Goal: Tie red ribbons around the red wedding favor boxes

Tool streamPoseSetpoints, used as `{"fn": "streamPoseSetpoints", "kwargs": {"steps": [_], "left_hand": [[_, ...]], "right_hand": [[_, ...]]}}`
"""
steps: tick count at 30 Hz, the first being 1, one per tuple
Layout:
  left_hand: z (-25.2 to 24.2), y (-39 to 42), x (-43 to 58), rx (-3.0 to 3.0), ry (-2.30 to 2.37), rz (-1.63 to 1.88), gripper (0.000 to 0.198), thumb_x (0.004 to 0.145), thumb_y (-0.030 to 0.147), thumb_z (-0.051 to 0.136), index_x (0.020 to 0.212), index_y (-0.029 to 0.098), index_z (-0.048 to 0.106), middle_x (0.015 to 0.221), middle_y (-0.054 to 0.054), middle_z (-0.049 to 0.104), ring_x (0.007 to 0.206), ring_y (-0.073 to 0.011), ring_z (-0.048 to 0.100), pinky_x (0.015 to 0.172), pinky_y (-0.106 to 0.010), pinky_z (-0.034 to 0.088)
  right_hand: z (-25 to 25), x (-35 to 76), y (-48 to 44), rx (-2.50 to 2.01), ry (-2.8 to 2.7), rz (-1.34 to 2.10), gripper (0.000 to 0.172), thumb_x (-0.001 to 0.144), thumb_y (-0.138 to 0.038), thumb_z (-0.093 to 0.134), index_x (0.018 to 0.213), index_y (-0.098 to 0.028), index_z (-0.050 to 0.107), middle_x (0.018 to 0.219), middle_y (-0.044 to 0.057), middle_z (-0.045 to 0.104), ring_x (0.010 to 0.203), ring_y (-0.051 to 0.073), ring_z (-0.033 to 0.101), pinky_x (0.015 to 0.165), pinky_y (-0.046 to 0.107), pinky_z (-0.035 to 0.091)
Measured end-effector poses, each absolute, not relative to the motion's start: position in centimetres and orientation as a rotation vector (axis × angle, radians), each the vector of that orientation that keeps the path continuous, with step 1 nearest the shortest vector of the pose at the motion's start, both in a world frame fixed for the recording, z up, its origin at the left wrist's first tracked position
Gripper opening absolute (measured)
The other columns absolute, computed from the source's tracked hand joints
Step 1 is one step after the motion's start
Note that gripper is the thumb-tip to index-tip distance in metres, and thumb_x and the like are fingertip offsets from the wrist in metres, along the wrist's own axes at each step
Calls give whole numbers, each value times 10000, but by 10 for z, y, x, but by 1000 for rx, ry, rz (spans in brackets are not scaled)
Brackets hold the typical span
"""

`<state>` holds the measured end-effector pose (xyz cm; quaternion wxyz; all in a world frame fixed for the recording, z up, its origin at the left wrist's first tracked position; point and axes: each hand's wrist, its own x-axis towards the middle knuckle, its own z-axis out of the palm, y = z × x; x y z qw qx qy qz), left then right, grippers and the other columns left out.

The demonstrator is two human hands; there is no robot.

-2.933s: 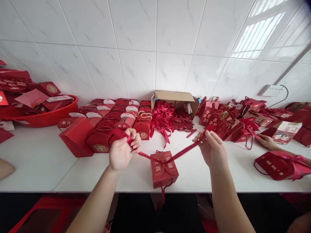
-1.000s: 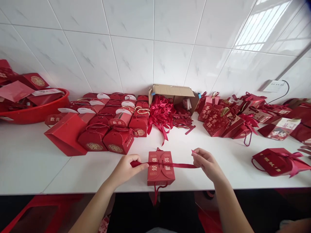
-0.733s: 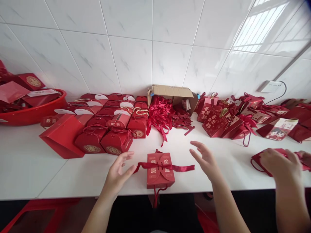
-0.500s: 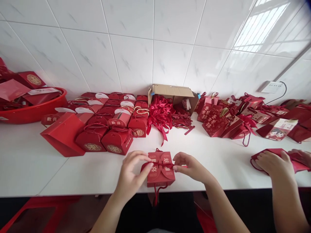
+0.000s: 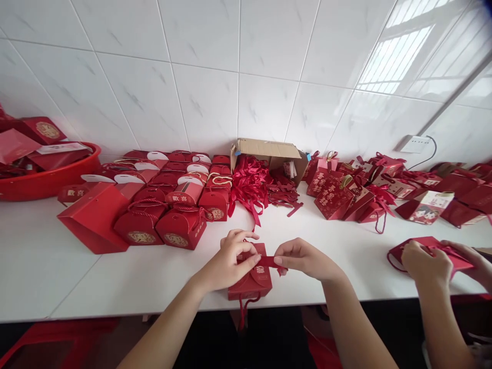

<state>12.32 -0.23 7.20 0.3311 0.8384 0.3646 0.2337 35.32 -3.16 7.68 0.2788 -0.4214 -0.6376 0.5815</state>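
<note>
A small red gift box [image 5: 249,285] with gold characters sits at the front edge of the white table [image 5: 115,271]. A dark red ribbon [image 5: 268,261] lies across its top. My left hand [image 5: 229,261] rests on the box top with its fingers curled, pinching the ribbon. My right hand [image 5: 303,258] pinches the ribbon's other side just right of the box. A loop of red cord [image 5: 243,312] hangs from the box over the table edge.
Rows of red gift boxes [image 5: 169,197] stand behind on the left. A cardboard box [image 5: 269,152] spills red ribbons [image 5: 249,187]. Red bags [image 5: 346,189] crowd the right. A red basin [image 5: 46,179] sits far left. Another person's hands [image 5: 430,261] hold a red bag [image 5: 430,245].
My hands lowered the ribbon from a stretched pull onto the box, let it go briefly, then came together over the box top and pinched it. Another person's hands came in at the right.
</note>
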Motion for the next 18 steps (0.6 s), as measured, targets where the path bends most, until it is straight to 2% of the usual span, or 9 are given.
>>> {"fn": "streamPoseSetpoints", "kwargs": {"steps": [7, 12, 15, 18], "left_hand": [[70, 5, 117, 2061, 879, 603, 379, 941, 434, 455, 703, 221, 658, 1323, -67, 564, 1312, -275, 386, 1085, -476, 353], [76, 4, 124, 1920, 914, 678, 405, 939, 468, 441, 703, 232, 670, 1304, -63, 589, 1283, -262, 458, 1064, -418, 399], [80, 3, 130, 1837, 943, 764, 389, 930, 484, 450, 732, 243, 683, 1268, -66, 622, 1282, -260, 476, 1048, -400, 423], [83, 3, 135, 1837, 927, 821, 421, 932, 477, 448, 661, 238, 665, 1223, -75, 651, 1266, -263, 491, 1036, -398, 437]], "right_hand": [[63, 362, -38, -1260, -1813, 1425, 267, 844, -433, 636, 791, -178, 694, 639, -7, 592, 593, 129, 508, 620, 277, 426], [61, 344, -40, -1251, -1733, 1340, 237, 850, -423, 632, 813, -190, 659, 661, -17, 581, 555, 113, 484, 553, 252, 407], [64, 329, -41, -1172, -1759, 1224, 177, 858, -372, 635, 870, -197, 657, 732, 0, 624, 656, 137, 530, 641, 263, 440], [65, 313, -41, -1101, -1846, 1109, 135, 876, -327, 615, 833, -203, 646, 667, -24, 591, 645, 135, 507, 702, 275, 432]]}}
